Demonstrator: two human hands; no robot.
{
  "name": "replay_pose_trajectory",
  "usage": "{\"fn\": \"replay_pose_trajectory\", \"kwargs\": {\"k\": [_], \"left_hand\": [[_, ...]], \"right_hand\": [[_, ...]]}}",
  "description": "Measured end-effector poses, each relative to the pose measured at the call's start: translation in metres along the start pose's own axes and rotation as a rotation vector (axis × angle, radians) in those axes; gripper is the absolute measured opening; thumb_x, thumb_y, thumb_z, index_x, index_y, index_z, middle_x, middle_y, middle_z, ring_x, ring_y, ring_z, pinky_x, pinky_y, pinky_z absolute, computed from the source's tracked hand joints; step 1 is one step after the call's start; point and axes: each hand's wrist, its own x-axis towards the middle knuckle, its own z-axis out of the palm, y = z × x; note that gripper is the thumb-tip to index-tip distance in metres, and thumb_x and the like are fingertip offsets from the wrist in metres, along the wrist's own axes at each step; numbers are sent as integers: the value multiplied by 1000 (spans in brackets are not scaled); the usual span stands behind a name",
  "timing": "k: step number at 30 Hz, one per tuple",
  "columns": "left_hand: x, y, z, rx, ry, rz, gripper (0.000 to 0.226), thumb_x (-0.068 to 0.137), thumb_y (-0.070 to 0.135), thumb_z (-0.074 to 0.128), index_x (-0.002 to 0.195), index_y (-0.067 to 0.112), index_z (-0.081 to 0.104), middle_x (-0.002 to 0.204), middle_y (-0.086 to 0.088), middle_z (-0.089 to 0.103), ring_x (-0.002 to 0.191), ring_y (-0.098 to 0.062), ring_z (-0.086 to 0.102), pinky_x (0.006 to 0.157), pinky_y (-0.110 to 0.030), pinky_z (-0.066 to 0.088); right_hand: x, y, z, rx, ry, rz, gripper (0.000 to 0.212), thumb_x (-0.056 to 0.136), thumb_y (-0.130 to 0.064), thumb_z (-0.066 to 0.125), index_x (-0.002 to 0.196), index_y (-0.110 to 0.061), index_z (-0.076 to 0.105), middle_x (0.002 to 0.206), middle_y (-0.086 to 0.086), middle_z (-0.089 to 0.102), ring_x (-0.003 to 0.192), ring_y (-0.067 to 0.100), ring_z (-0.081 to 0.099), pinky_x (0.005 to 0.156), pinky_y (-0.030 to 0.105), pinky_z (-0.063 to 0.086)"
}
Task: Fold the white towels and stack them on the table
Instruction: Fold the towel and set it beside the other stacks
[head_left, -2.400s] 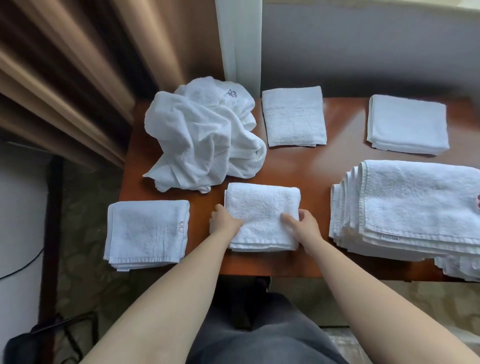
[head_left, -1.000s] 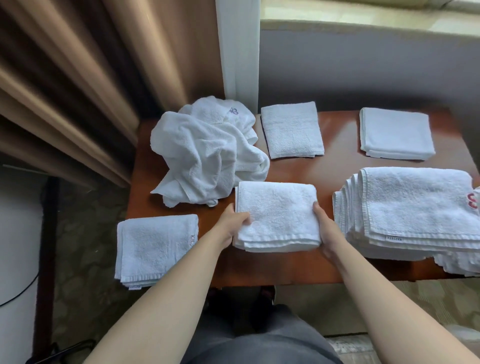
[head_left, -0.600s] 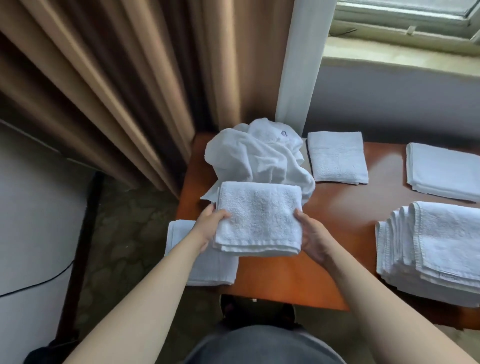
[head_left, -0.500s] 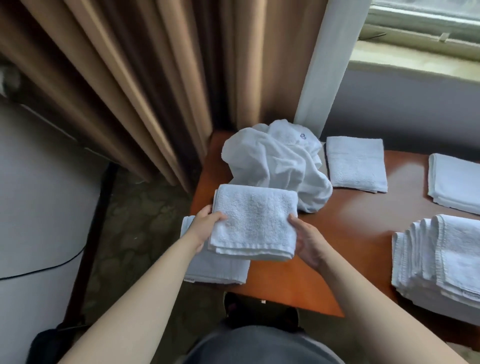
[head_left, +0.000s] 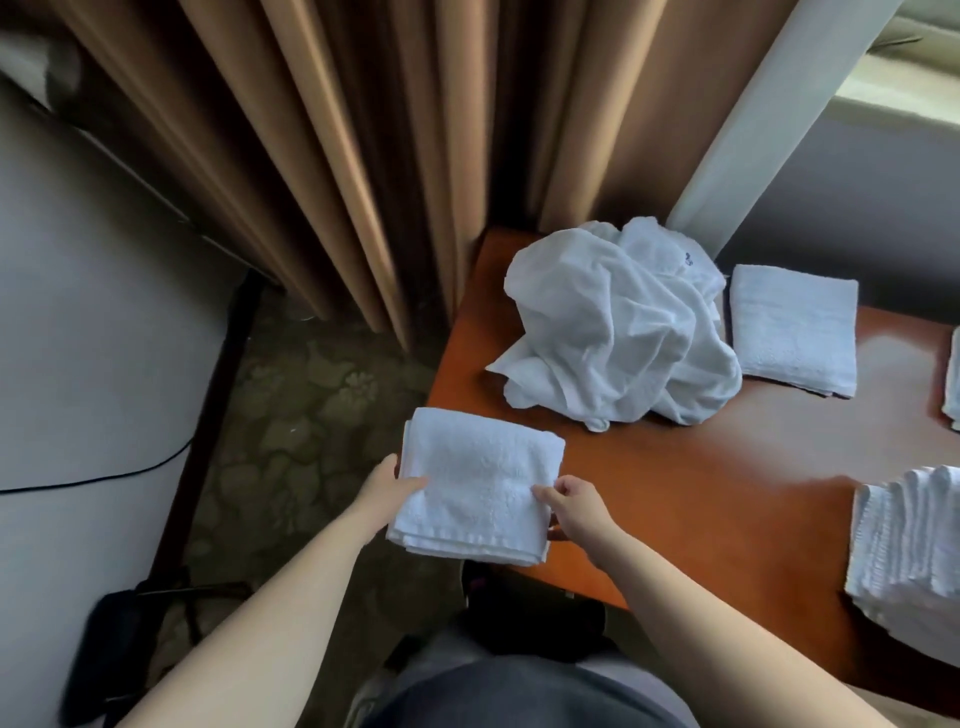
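Holding a folded white towel (head_left: 480, 486) between them, both hands are at the near-left corner of the surface (head_left: 675, 493). The left hand (head_left: 387, 480) grips the towel's left edge, thumb on top and fingers hidden beneath; the right hand (head_left: 574, 512) pinches its near-right corner, fingers curled round the layered hem. The towel sits roughly at seven o'clock from the middle of the surface, its left part hanging out past the edge over the patterned floor (head_left: 291, 415). Whether another folded towel lies under it cannot be told (the held one covers that spot entirely).

At about twelve o'clock from the hands lies a crumpled heap of unfolded towels (head_left: 613, 332), with a single folded towel (head_left: 795, 327) just beside it toward two o'clock. A tall stack of folded towels (head_left: 914, 551) sits at three o'clock, well apart.

The risk here is the overhang. If the towel is set down this far left, its weight may tip it over the edge and onto the floor, undoing the fold. A loose release at the right corner could also let the layers splay, leaving an uneven base for anything stacked on top.
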Motion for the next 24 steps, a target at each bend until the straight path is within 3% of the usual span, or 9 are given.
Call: {"fn": "replay_pose_trajectory", "kwargs": {"k": [4,7,9,12,15,17,19,21,24], "left_hand": [[2,7,-2,-109,-47,103,22,92,36,72,108,39,56,112,18,66,103,-7,66,66,-17,53],[6,6,-3,-77,-82,120,21,95,30,68,113,33,59,115,12,67,109,-11,66,75,-22,56],[9,0,0,14,-69,96,28,97,30,65,123,23,58,118,6,66,108,-13,64,83,-28,56],[10,-3,4,145,101,144,48,92,30,72,132,21,50,124,3,59,108,-14,60,90,-33,55],[9,-2,6,521,356,545,62,83,18,80,136,26,48,135,9,46,125,-13,46,105,-33,45],[13,2,9,748,273,800,67,82,10,76,140,25,48,148,4,41,141,-16,34,119,-36,29],[18,7,12,859,67,831,75,85,16,71,151,29,37,162,6,25,152,-15,15,123,-35,10],[25,11,11,888,-73,762,80,88,26,70,154,37,28,166,12,11,154,-10,3,123,-37,9],[31,15,8,881,-124,705,82,86,32,74,152,42,28,165,15,12,154,-11,6,122,-42,15]], "right_hand": [[-5,-7,-3,23,114,-161,22,91,-23,61,76,-13,49,75,11,50,69,22,49,59,37,48],[-9,-6,-4,22,233,-197,28,86,-27,62,68,-14,45,66,6,46,63,21,43,57,39,39],[-8,0,-2,-79,226,-127,30,88,-31,65,72,-12,49,69,6,55,63,21,50,58,38,43],[-11,7,4,-293,284,-135,35,90,-37,69,113,-14,55,108,4,62,87,18,59,74,34,53],[-12,5,5,-670,420,-582,71,86,-26,73,147,-15,40,150,7,39,136,24,39,110,40,41],[-9,0,6,-860,281,-713,84,86,-37,73,156,-16,31,164,9,24,151,27,21,120,44,30],[-3,3,6,-945,107,-633,104,84,-57,68,162,-19,12,170,2,-2,156,22,-6,125,41,15],[5,8,2,-1022,-2,-552,116,83,-69,62,161,-22,-10,166,-2,-24,152,17,-26,127,40,4],[13,7,1,-1101,-61,-494,122,83,-75,57,153,-24,-28,161,-3,-36,148,15,-34,127,43,-2]]}}
